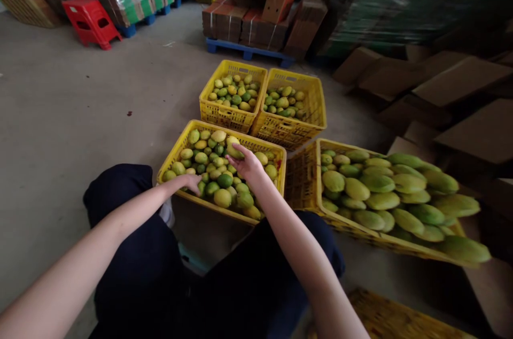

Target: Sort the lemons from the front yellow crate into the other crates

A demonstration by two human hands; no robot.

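Observation:
A yellow plastic crate full of small green and yellow mangoes stands on the floor in front of my knees. My right hand reaches over it, fingers curled round a yellow-green mango near the middle of the pile. My left hand rests low at the crate's near left side, fingers bent down among the fruit; what they hold is hidden. A larger yellow crate to the right is tilted and holds bigger green mangoes.
Two more yellow crates of small mangoes stand behind the near one. Flattened cardboard lies at the right, stacked cartons on a blue pallet behind, a red stool at far left. Another yellow crate edge shows at the bottom right.

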